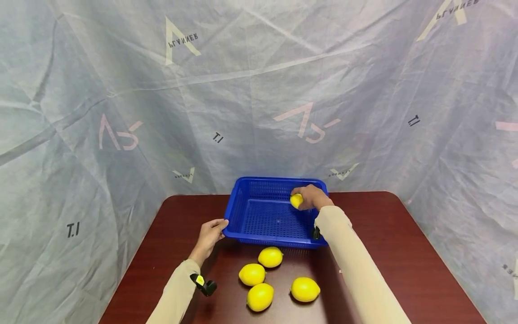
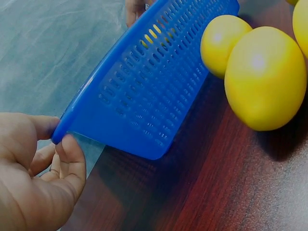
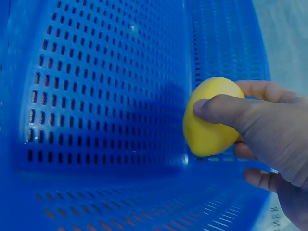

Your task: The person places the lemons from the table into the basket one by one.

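Yellow lemon (image 3: 208, 138) in right grip (image 3: 272, 127), blue basket (image 3: 106, 86) behind

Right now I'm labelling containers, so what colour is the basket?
The basket is blue all over; the head view shows it best.

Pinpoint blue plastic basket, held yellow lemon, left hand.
Blue plastic basket (image 1: 271, 219), head view: perforated floor.
Held yellow lemon (image 3: 208, 137), right wrist view: exposed lower side.
Left hand (image 2: 32, 188), left wrist view: palm.

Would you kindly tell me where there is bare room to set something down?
The table is bare right of the right sleeve and left of the left hand. The blue basket is bare inside, left of the lemon in the right hand. Crowded: in front of the basket, where four lemons lie.
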Demonstrator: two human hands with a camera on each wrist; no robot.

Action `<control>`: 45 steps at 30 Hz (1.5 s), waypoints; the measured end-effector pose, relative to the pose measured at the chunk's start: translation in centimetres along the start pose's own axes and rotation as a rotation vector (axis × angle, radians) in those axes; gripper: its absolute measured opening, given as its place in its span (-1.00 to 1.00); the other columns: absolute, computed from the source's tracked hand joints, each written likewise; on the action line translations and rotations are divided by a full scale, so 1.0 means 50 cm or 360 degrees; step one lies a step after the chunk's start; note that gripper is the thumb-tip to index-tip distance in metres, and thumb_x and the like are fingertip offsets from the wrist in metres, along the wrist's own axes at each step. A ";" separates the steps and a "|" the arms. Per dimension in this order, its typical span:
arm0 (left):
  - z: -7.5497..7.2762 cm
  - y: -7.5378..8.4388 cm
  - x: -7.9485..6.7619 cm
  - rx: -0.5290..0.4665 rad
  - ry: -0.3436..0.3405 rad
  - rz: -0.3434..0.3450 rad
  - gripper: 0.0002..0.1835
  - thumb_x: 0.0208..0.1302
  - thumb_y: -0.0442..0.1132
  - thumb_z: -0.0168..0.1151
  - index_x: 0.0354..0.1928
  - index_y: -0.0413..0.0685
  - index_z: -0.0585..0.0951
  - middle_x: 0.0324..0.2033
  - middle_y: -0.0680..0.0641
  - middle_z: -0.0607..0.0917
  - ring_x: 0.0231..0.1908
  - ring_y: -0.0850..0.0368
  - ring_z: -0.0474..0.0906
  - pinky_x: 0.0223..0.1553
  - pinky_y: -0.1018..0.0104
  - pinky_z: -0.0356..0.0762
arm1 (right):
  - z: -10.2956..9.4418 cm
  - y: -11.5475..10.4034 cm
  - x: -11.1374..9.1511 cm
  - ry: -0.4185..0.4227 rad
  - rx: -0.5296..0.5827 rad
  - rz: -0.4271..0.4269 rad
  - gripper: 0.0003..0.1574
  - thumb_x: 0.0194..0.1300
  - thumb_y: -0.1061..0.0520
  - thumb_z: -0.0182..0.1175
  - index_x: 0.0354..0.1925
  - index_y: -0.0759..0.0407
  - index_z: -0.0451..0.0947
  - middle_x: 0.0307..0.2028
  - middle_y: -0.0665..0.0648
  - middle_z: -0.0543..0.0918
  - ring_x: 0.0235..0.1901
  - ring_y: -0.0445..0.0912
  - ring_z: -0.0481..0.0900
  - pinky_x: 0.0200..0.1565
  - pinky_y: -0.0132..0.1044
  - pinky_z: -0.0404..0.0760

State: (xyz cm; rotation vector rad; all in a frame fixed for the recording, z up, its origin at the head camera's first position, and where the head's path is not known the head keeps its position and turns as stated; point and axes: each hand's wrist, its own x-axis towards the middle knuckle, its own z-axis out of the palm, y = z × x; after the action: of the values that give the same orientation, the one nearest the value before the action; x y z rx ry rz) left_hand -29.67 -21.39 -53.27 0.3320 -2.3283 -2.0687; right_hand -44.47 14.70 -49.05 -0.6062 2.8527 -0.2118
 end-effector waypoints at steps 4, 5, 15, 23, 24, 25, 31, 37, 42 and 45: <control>-0.001 -0.001 -0.004 0.0017 -0.0017 -0.0003 -0.53 0.48 -0.15 0.26 0.24 -0.36 0.57 -0.14 -0.11 0.65 -0.40 0.20 0.49 -0.16 0.30 0.60 | 0.023 -0.005 0.008 -0.0016 0.0003 0.0028 -0.28 0.24 0.07 0.45 0.35 -0.10 0.52 0.22 0.28 0.57 0.14 0.18 0.50 0.16 0.14 0.52; -0.002 0.001 -0.006 0.0014 -0.0028 -0.0003 -0.53 0.48 -0.15 0.26 0.24 -0.37 0.56 -0.14 -0.11 0.65 -0.40 0.20 0.49 -0.16 0.29 0.60 | 0.027 -0.006 0.008 -0.0021 0.0014 0.0038 -0.28 0.23 0.08 0.45 0.35 -0.10 0.52 0.22 0.28 0.56 0.14 0.18 0.49 0.16 0.14 0.52; -0.001 0.038 -0.033 -0.0012 -0.0077 -0.0005 -0.57 0.48 -0.27 0.22 0.22 -0.48 0.54 -0.19 -0.15 0.66 -0.38 0.15 0.50 -0.11 0.19 0.61 | 0.027 -0.005 0.003 -0.0082 0.0014 0.0090 -0.24 0.22 0.05 0.47 0.37 -0.05 0.50 0.30 0.28 0.53 0.20 0.17 0.50 0.21 0.10 0.51; 0.000 -0.002 -0.002 -0.0013 -0.0018 0.0027 -0.53 0.47 -0.15 0.27 0.22 -0.40 0.57 -0.19 -0.10 0.66 -0.41 0.21 0.49 -0.17 0.29 0.60 | -0.004 -0.002 -0.004 -0.0069 0.0007 0.0070 -0.21 0.29 -0.07 0.42 0.43 -0.09 0.44 0.36 0.30 0.47 0.31 0.23 0.44 0.24 0.15 0.48; -0.002 -0.002 -0.001 -0.0017 -0.0011 0.0027 -0.53 0.47 -0.15 0.27 0.21 -0.40 0.58 -0.20 -0.09 0.66 -0.41 0.21 0.49 -0.18 0.30 0.60 | -0.010 -0.004 -0.005 -0.0059 0.0007 0.0049 -0.22 0.31 -0.08 0.41 0.44 -0.08 0.44 0.36 0.30 0.47 0.28 0.22 0.47 0.22 0.14 0.50; -0.004 -0.002 -0.001 -0.0016 -0.0007 0.0028 -0.54 0.47 -0.15 0.27 0.21 -0.40 0.58 -0.20 -0.09 0.65 -0.41 0.22 0.49 -0.19 0.31 0.60 | -0.016 -0.005 -0.007 -0.0051 0.0011 0.0024 -0.23 0.34 -0.09 0.39 0.44 -0.07 0.43 0.36 0.29 0.47 0.27 0.21 0.49 0.20 0.13 0.52; -0.012 0.008 -0.008 -0.0045 -0.0018 -0.0005 -0.55 0.47 -0.19 0.26 0.21 -0.42 0.57 -0.22 -0.07 0.66 -0.41 0.22 0.49 -0.16 0.26 0.60 | -0.060 -0.012 -0.032 0.0052 0.0083 -0.0079 -0.27 0.40 -0.12 0.31 0.45 0.00 0.42 0.36 0.28 0.49 0.28 0.24 0.49 0.22 0.17 0.50; -0.002 -0.004 0.003 -0.0091 0.0007 -0.0004 -0.56 0.47 -0.20 0.27 0.19 -0.43 0.58 -0.23 -0.05 0.67 -0.42 0.26 0.49 -0.25 0.40 0.57 | -0.084 -0.013 -0.099 0.0367 0.0250 -0.0131 -0.31 0.36 -0.12 0.34 0.34 0.14 0.52 0.18 0.34 0.63 0.15 0.20 0.60 0.09 0.15 0.58; 0.001 -0.007 0.000 -0.0132 0.0000 0.0050 -0.59 0.44 -0.20 0.29 0.13 -0.43 0.61 -0.29 -0.03 0.67 -0.44 0.27 0.50 -0.30 0.43 0.57 | -0.086 -0.026 -0.169 0.0586 0.0295 -0.0203 -0.34 0.31 -0.13 0.38 0.27 0.13 0.58 0.09 0.30 0.69 0.07 0.19 0.64 0.02 0.17 0.60; 0.000 -0.010 -0.003 -0.0164 -0.0016 0.0104 -0.61 0.41 -0.19 0.32 0.08 -0.41 0.64 -0.32 -0.01 0.66 -0.45 0.26 0.51 -0.31 0.42 0.57 | -0.081 -0.041 -0.216 0.0670 0.0313 -0.0224 -0.34 0.28 -0.16 0.40 0.25 0.11 0.60 0.09 0.27 0.70 0.07 0.18 0.65 0.04 0.18 0.59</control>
State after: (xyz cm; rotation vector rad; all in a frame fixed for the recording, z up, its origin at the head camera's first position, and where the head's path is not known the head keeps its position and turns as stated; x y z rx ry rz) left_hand -29.45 -21.44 -53.72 0.2408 -2.1955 -2.1544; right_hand -35.02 17.70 -42.80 -0.8030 3.1258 -0.7130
